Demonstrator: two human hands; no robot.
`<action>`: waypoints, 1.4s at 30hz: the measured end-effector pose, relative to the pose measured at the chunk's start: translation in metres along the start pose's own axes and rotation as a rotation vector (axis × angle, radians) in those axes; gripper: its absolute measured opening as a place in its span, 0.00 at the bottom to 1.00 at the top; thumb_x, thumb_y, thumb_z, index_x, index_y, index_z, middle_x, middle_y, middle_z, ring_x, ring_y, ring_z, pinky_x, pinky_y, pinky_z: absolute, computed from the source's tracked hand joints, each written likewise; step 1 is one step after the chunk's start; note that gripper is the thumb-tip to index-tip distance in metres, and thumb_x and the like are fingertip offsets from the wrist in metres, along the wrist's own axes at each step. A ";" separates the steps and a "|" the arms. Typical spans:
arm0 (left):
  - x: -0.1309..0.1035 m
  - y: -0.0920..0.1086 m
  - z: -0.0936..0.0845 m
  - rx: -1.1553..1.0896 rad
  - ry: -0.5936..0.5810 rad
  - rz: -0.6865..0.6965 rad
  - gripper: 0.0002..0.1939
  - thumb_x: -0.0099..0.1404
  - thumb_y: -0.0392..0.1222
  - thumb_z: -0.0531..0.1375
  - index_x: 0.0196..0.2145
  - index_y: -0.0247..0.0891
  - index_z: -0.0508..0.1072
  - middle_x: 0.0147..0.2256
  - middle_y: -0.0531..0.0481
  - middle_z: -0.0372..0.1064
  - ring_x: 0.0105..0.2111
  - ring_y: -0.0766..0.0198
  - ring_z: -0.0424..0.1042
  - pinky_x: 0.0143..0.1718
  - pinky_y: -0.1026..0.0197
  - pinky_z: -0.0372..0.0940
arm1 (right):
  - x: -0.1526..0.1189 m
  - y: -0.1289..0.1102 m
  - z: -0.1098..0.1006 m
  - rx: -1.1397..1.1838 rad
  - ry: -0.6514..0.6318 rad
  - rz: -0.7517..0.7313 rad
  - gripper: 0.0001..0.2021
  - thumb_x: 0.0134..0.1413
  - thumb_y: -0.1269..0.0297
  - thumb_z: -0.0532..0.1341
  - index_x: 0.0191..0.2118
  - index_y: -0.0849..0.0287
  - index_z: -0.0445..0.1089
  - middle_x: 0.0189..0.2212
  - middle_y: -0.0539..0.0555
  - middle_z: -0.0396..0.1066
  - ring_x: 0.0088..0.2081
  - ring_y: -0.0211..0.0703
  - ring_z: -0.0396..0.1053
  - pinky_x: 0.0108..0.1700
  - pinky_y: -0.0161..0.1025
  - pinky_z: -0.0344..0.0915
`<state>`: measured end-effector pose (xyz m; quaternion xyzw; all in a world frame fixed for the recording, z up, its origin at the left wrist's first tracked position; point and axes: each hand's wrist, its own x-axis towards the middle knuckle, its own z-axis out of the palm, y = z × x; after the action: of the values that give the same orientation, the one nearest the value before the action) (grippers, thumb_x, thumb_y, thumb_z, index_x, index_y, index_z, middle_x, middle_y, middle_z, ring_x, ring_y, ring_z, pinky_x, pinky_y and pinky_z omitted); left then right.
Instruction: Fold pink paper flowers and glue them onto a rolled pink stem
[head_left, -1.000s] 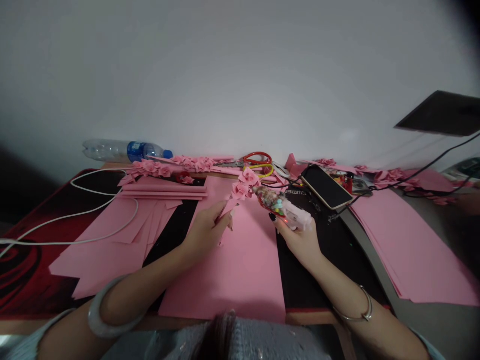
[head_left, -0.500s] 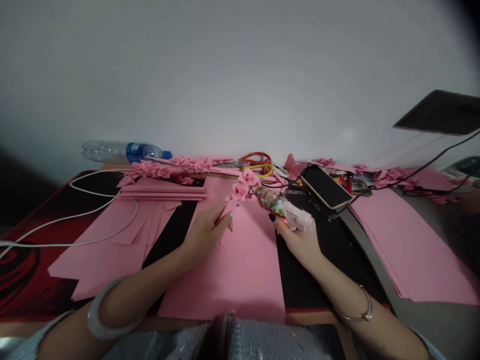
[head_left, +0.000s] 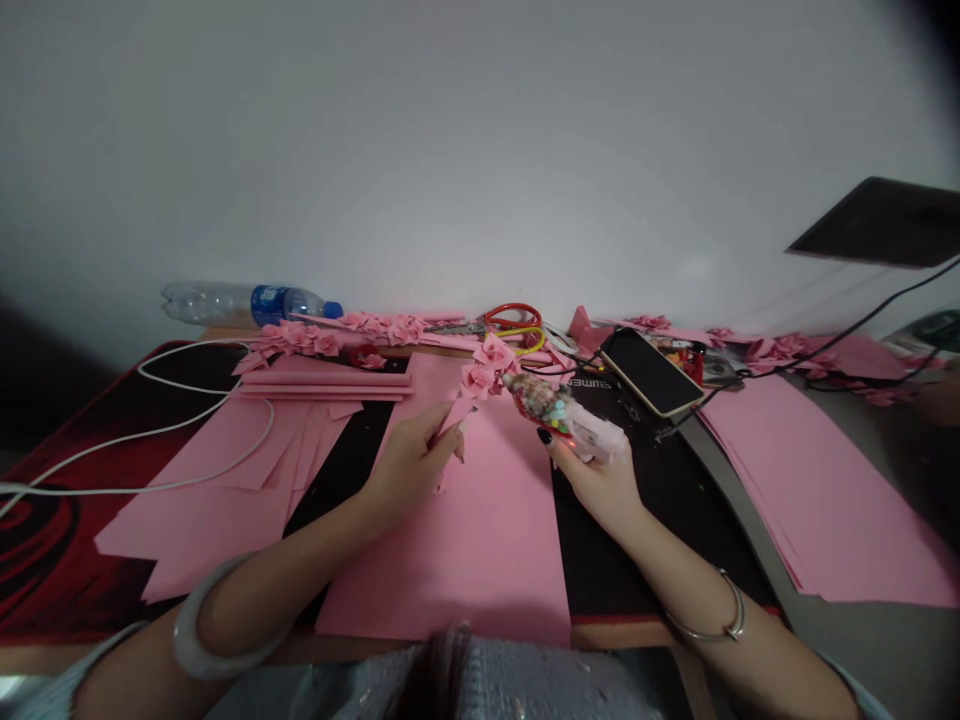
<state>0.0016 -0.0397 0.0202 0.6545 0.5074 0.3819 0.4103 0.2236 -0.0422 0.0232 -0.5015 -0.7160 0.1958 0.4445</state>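
Note:
My left hand (head_left: pixel 416 455) is closed in a pinch on a pink paper flower stem (head_left: pixel 459 410). Two folded paper blossoms (head_left: pixel 480 380) show at its far end. A glue gun (head_left: pixel 592 432) is gripped in my right hand (head_left: pixel 604 490), its small red light glowing by the thumb. Colourful lumpy decoration covers the gun's front, and its nozzle points left at the blossoms, close to them; whether it touches them I cannot tell. Beneath both hands a large pink paper sheet (head_left: pixel 487 560) lies on a black mat (head_left: pixel 645 550).
Cut pink sheets (head_left: pixel 217 500) and rolled paper (head_left: pixel 322 385) lie left, near a white cable (head_left: pixel 150 488). Along the wall are a plastic bottle (head_left: pixel 217 302), finished paper flowers (head_left: pixel 300 338), and red- and yellow-handled scissors (head_left: pixel 517 330). A phone (head_left: pixel 652 372), black cord (head_left: pixel 840 335) and paper stack (head_left: pixel 817 500) sit right.
The blossoms and the glue gun's nozzle have shifted very slightly left. Both hands keep the same grip, and the other things stay in place.

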 end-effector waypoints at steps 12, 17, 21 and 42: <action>0.000 0.000 0.000 0.027 -0.007 0.023 0.11 0.63 0.39 0.51 0.23 0.37 0.62 0.18 0.59 0.55 0.14 0.73 0.57 0.16 0.69 0.51 | 0.000 -0.001 0.000 0.001 -0.008 0.009 0.02 0.48 0.70 0.59 0.30 0.61 0.69 0.21 0.49 0.66 0.23 0.38 0.62 0.27 0.35 0.61; 0.000 0.000 -0.001 0.023 -0.016 0.033 0.11 0.64 0.39 0.51 0.23 0.36 0.63 0.18 0.59 0.55 0.14 0.73 0.57 0.17 0.69 0.51 | -0.001 0.001 0.001 0.003 -0.017 -0.004 0.03 0.49 0.70 0.59 0.32 0.61 0.70 0.22 0.50 0.67 0.23 0.38 0.63 0.27 0.34 0.61; 0.002 -0.003 -0.001 -0.088 0.000 -0.023 0.12 0.64 0.40 0.52 0.23 0.36 0.64 0.17 0.59 0.54 0.14 0.73 0.55 0.16 0.69 0.50 | -0.001 0.001 0.001 0.010 -0.001 -0.019 0.04 0.50 0.68 0.59 0.33 0.61 0.70 0.22 0.50 0.67 0.27 0.41 0.67 0.29 0.35 0.63; 0.023 -0.008 -0.026 -0.589 0.145 -0.118 0.06 0.62 0.42 0.56 0.32 0.37 0.63 0.21 0.59 0.61 0.13 0.78 0.49 0.13 0.72 0.46 | 0.013 -0.002 -0.019 -0.119 -0.326 -0.086 0.16 0.47 0.72 0.60 0.45 0.59 0.70 0.40 0.54 0.74 0.37 0.42 0.71 0.39 0.35 0.64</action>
<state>-0.0207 -0.0119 0.0240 0.4476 0.4400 0.5338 0.5667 0.2370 -0.0347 0.0405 -0.4572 -0.8098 0.2126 0.2999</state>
